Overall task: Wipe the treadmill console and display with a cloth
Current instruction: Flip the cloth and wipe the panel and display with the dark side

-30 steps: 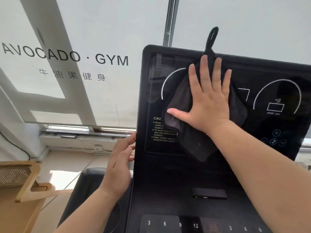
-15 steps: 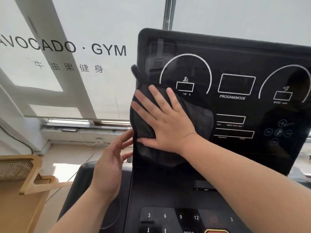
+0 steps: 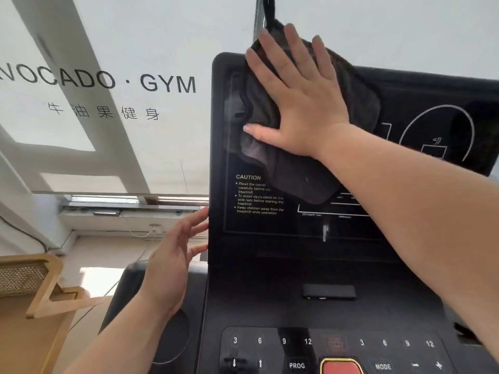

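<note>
The black treadmill display point(image 3: 270, 233) stands upright ahead of me, with white dials and a CAUTION text block at its left. Below it slopes the console point(image 3: 270, 306) with number keys and a red button. A dark grey cloth point(image 3: 297, 174) is spread over the display's upper left and reaches past the top edge. My right hand point(image 3: 299, 103) lies flat on the cloth with fingers spread, pressing it to the screen. My left hand point(image 3: 172, 263) is open, its fingertips touching the display's left edge, holding nothing.
A white blind printed AVOCADO · GYM point(image 3: 108, 82) hangs behind the treadmill. A wooden rattan piece of furniture point(image 3: 35, 282) stands at the lower left. A round cup holder point(image 3: 172, 338) sits in the console's left wing. A metal window post point(image 3: 263, 12) rises behind the display.
My right hand slid the cloth from the top centre down to the display's left edge, then back up to the upper left corner. The left hand stayed at the display's left edge.
</note>
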Tool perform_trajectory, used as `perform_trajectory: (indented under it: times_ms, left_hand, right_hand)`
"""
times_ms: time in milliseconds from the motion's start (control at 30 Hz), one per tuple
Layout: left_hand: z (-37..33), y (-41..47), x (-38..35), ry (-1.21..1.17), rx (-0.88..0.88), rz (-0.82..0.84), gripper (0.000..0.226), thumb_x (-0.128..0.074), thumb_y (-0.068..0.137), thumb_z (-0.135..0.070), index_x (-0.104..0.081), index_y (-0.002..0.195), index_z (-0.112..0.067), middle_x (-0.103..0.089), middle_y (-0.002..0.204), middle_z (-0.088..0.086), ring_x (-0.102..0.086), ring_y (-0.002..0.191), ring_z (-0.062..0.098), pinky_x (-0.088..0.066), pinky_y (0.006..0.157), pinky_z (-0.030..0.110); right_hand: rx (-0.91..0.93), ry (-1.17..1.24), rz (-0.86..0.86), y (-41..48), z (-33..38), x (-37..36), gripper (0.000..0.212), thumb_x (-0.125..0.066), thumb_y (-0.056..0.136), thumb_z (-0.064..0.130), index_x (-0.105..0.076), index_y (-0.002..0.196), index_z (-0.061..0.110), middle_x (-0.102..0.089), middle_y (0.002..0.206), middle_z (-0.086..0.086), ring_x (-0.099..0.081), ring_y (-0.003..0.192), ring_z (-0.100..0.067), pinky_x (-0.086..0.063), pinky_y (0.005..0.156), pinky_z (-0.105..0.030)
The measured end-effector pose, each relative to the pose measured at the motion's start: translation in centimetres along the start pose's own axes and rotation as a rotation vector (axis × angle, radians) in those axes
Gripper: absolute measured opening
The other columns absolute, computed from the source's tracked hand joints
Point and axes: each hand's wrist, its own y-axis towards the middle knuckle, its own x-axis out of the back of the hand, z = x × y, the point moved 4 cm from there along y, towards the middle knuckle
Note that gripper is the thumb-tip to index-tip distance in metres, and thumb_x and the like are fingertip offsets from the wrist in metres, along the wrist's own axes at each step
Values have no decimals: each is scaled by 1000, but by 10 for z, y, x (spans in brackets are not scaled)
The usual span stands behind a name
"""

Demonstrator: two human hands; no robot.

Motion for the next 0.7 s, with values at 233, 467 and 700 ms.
perform_trajectory:
  times_ms: [233, 467, 700]
  left_hand:
    - [5, -2, -1, -72, 17, -41, 60, -26, 95, -51, -62, 132, -21, -67, 135, 0, -58, 129, 16, -42, 102, 48]
    - [-4, 2, -8, 78, -118, -206, 50, -32, 95, -57, -51, 137, -36, -71, 123, -1, -66, 113, 17, -48, 91, 41]
    - [-8, 0, -26, 413, -264, -247, 56, -31, 97, -55, -52, 141, -30, -55, 136, -20, -51, 132, 15, -41, 111, 55]
  right_hand:
    - [72, -4, 44, -38, 68, -26, 111, -34, 84, 88, -7, 167, 19, -3, 174, -8, 0, 159, -39, 0, 126, -61]
    - [311, 34, 92, -126, 129, -67, 93, -41, 94, 73, -10, 166, 23, -7, 174, -2, 5, 159, -32, 8, 127, -55]
    - [318, -13, 21, -123, 67, -59, 95, -41, 89, 77, -14, 166, 28, -11, 174, 2, -5, 160, -31, 4, 127, -57]
